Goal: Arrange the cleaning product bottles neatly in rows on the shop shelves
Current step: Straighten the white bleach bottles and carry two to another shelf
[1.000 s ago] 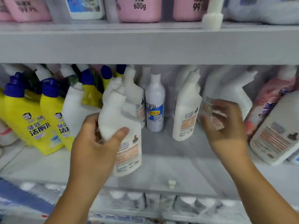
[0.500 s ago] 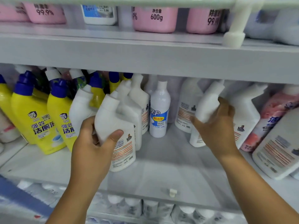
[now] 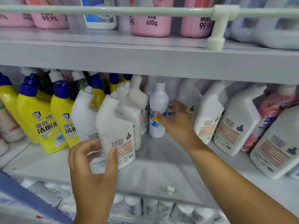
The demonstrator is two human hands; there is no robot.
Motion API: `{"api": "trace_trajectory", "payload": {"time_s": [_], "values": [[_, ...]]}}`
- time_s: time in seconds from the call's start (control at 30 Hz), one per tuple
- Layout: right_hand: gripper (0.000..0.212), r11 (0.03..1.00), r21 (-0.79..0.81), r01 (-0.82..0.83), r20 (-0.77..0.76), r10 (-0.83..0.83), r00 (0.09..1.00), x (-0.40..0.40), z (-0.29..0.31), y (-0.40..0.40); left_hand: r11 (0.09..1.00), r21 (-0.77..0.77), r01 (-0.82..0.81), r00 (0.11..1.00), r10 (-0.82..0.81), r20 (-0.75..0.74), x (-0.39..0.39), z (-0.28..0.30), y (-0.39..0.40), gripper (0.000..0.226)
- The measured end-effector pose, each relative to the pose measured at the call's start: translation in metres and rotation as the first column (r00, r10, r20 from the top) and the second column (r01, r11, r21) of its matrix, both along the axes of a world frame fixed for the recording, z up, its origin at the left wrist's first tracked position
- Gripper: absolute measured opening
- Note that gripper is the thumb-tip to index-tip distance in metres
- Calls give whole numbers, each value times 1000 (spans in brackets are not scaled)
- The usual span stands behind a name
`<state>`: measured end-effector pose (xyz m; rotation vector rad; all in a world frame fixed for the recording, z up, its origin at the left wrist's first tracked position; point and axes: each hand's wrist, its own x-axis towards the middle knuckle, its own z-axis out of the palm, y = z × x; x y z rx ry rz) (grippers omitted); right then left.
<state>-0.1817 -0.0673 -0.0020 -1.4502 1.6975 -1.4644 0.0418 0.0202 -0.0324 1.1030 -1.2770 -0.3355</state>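
On the middle shelf [image 3: 161,172] a row of white angled-neck bottles runs front to back. My left hand [image 3: 92,164] is low at the front white bottle [image 3: 114,131], fingers spread and loose, thumb resting on its label. My right hand [image 3: 178,123] reaches in to the round white bottle with a blue label [image 3: 157,101]. Its thumb lies across the label and its blurred fingers curl round the bottle's right side. More white angled-neck bottles [image 3: 208,113] lean untidily on the right, one large bottle [image 3: 278,146] tilted far over.
Yellow bottles with blue caps [image 3: 37,120] fill the shelf's left. A pink bottle [image 3: 273,110] leans at the right. Pink tubs [image 3: 150,25] stand on the upper shelf behind a white rail [image 3: 113,10]. White capped bottles [image 3: 145,206] stand on the shelf below.
My left hand let go of the front white bottle's neck and slid down to its base. My right hand left the leaning white bottle and moved left to the round blue-label bottle.
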Motion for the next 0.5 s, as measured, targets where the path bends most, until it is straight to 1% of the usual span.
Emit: {"api": "trace_trajectory", "payload": {"time_s": [0.03, 0.1, 0.2, 0.3, 0.37, 0.43, 0.5], "values": [[52, 1000, 13, 4, 12, -5, 1000, 2, -1, -12, 999, 8, 49, 999, -49, -13, -3, -3, 6, 27], [62, 998, 53, 30, 28, -31, 999, 7, -1, -28, 979, 88, 186, 982, -182, -44, -8, -7, 14, 23], [64, 992, 115, 57, 27, -61, 998, 8, 1, -37, 913, 252, 322, 947, -311, -83, -13, -14, 18, 26], [60, 994, 101, 51, -6, -51, 999, 2, -1, -21, 870, 312, 382, 923, -378, -78, -18, -13, 14, 34], [57, 996, 94, -10, -22, 13, 1000, 1, 2, 2, 851, 341, 399, 914, -398, -75, -23, -12, 10, 42], [56, 991, 104, -82, 27, 80, 996, 4, 8, 28, 830, 373, 415, 904, -422, -67, -31, -10, 7, 55], [59, 982, 126, -143, 87, 133, 987, 10, 15, 54, 800, 392, 454, 881, -469, -63, -40, -5, 4, 64]]}}
